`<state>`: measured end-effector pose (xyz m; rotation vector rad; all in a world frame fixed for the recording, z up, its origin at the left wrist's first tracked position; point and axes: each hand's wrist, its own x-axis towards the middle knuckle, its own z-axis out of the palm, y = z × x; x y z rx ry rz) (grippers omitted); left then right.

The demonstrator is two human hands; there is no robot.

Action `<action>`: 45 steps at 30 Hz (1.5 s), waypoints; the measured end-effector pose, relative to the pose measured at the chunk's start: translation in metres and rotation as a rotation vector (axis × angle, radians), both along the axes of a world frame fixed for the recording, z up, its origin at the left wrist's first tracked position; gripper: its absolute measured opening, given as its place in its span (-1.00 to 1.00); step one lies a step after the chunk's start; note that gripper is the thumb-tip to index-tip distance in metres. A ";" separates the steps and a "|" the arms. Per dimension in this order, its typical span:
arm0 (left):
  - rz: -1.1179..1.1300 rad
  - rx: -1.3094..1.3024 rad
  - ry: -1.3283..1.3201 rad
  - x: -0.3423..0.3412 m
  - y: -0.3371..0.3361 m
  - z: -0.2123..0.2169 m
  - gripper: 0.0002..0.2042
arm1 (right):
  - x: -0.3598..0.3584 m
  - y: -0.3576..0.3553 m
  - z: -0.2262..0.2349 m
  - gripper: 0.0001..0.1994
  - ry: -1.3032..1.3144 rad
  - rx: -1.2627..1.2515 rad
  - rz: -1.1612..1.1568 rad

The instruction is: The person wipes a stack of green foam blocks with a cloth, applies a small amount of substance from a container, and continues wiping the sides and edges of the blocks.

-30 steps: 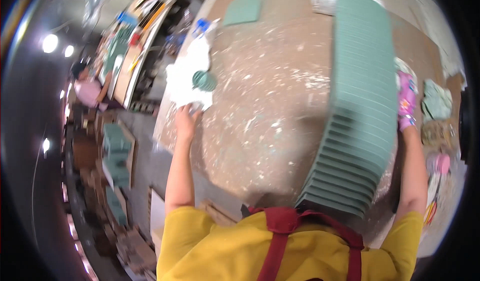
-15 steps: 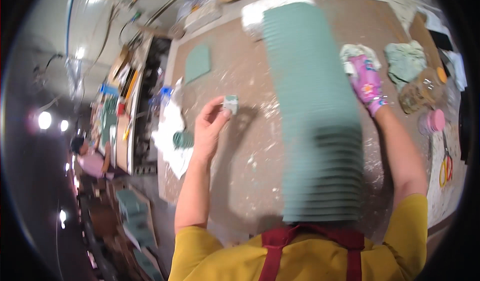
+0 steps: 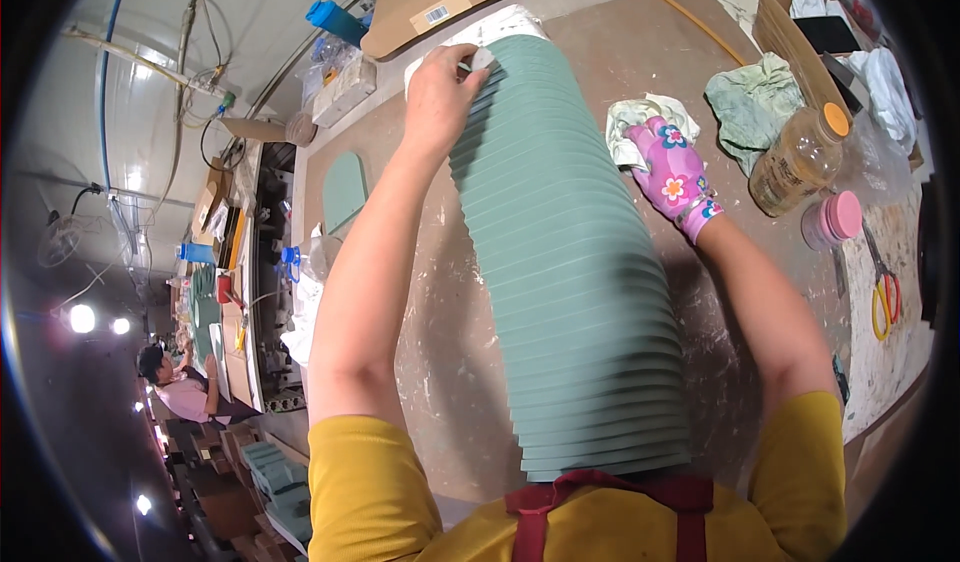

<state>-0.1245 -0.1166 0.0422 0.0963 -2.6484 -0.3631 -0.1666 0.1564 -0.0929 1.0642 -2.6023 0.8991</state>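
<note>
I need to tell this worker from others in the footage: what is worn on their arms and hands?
Short yellow sleeves end above the elbows, leaving both forearms uncovered. The left hand is bare. The right hand wears a pink glove printed with flowers. A dark red apron strap crosses the chest.

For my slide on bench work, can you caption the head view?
Left hand touches the far end of a long stack of green panels; gloved right hand presses a cloth beside it.

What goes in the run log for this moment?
left hand: at top of fanned green tile stack | right hand: flowered glove, on cloth | table: stack along it
</note>
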 end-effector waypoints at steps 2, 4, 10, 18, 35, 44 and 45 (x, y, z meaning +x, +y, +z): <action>-0.018 0.012 -0.002 -0.008 0.001 -0.004 -0.72 | -0.001 -0.001 -0.002 -0.60 -0.012 -0.007 0.012; -0.050 -0.022 -0.001 -0.015 0.003 -0.008 -0.72 | -0.001 -0.002 -0.002 -0.60 -0.017 0.002 0.013; -0.148 -0.192 -0.011 -0.027 0.008 -0.010 -0.76 | 0.000 -0.002 0.001 -0.59 -0.010 0.016 0.008; -0.177 -0.220 -0.061 -0.030 0.013 -0.003 -0.78 | -0.004 0.001 -0.005 -0.60 0.004 0.021 0.017; -0.147 -0.049 -0.007 -0.025 -0.001 -0.011 -0.73 | 0.001 0.000 -0.006 -0.58 0.033 -0.006 -0.009; 0.036 0.428 0.327 -0.006 -0.014 0.012 -0.71 | 0.002 -0.007 0.003 -0.62 -0.028 0.000 -0.009; 0.045 0.499 0.328 0.015 -0.018 0.010 -0.72 | -0.002 -0.010 -0.003 -0.62 -0.065 -0.014 -0.020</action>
